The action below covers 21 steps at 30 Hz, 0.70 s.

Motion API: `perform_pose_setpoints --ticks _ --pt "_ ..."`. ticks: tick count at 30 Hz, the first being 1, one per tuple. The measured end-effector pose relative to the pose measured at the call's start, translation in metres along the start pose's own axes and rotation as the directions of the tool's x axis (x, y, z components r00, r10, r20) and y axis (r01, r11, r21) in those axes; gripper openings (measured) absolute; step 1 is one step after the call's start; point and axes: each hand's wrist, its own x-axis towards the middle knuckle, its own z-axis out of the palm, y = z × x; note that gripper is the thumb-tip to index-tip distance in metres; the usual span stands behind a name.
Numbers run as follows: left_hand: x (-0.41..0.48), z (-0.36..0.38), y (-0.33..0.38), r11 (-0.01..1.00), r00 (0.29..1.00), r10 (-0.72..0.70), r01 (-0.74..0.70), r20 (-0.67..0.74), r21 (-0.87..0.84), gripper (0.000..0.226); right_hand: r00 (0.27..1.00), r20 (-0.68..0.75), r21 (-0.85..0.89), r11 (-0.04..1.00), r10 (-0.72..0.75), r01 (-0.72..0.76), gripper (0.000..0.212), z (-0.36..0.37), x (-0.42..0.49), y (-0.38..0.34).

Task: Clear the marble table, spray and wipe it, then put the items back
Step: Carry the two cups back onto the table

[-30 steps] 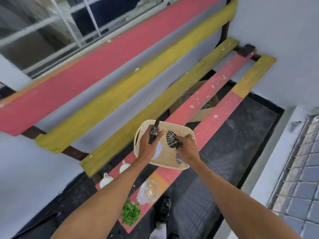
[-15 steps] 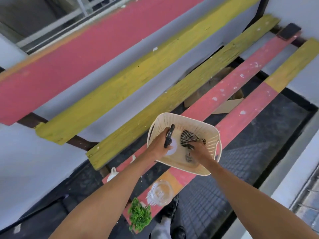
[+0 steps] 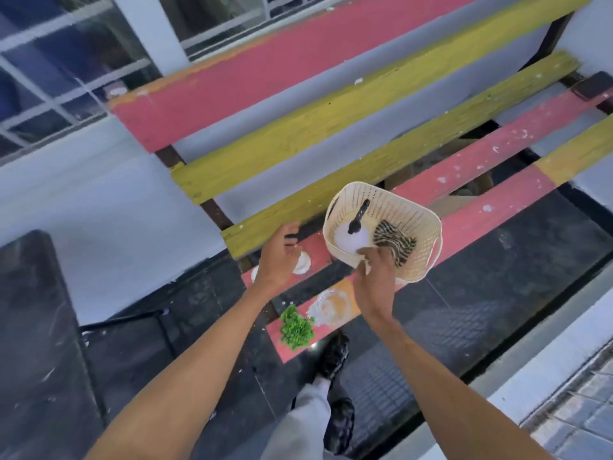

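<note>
R hand sits at the near rim of the cream perforated plastic basket, fingers loosely curled; can't tell if it's pinching anything. L hand hovers open and empty, off to the left. Spray bottle, white round body w/ black trigger head, lies just beyond the R fingertips, long axis pointing up-and-away, w/ the crumpled striped cloth beside it, so R looks nearer to both.

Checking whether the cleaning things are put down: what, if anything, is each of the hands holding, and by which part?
Left hand holds nothing. Right hand is at the basket's near rim; a grip cannot be told.
</note>
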Motion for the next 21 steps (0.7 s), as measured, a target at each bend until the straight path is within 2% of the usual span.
perform_pose_setpoints --ticks 2,4,7,10,12,16,21 --pt "-0.023 -0.016 -0.026 0.996 0.993 -0.087 0.088 -0.085 0.003 0.048 0.988 0.153 0.037 0.999 -0.019 0.014 0.023 0.017 -0.016 -0.007" --pt "-0.037 -0.024 -0.055 0.985 0.978 -0.167 0.172 -0.123 0.032 0.05 0.946 0.323 0.019 0.999 0.021 -0.028 0.031 0.038 -0.017 -0.007" --pt "-0.039 -0.023 -0.106 0.949 0.943 -0.296 0.308 -0.151 0.064 0.067 0.835 0.545 -0.039 0.997 0.077 -0.066 0.076 0.074 -0.003 0.001" --pt "-0.026 -0.004 -0.157 0.946 0.94 -0.317 0.324 -0.123 0.034 0.097 0.826 0.56 -0.045 0.998 0.059 -0.041 0.099 0.115 0.015 0.01" --pt "-0.017 0.011 -0.182 0.958 0.951 -0.281 0.287 -0.125 0.029 0.105 0.831 0.555 -0.05 0.998 0.05 -0.027 0.103 0.14 0.024 0.019" --pt "-0.01 0.034 -0.198 0.974 0.953 -0.224 0.225 -0.203 -0.018 0.092 0.811 0.585 -0.106 0.993 0.018 0.054 0.101 0.185 0.032 0.034" --pt "0.009 0.041 -0.214 0.979 0.931 -0.202 0.205 -0.304 -0.024 0.075 0.897 0.438 -0.157 0.977 -0.06 0.142 0.077 0.21 0.034 0.04"
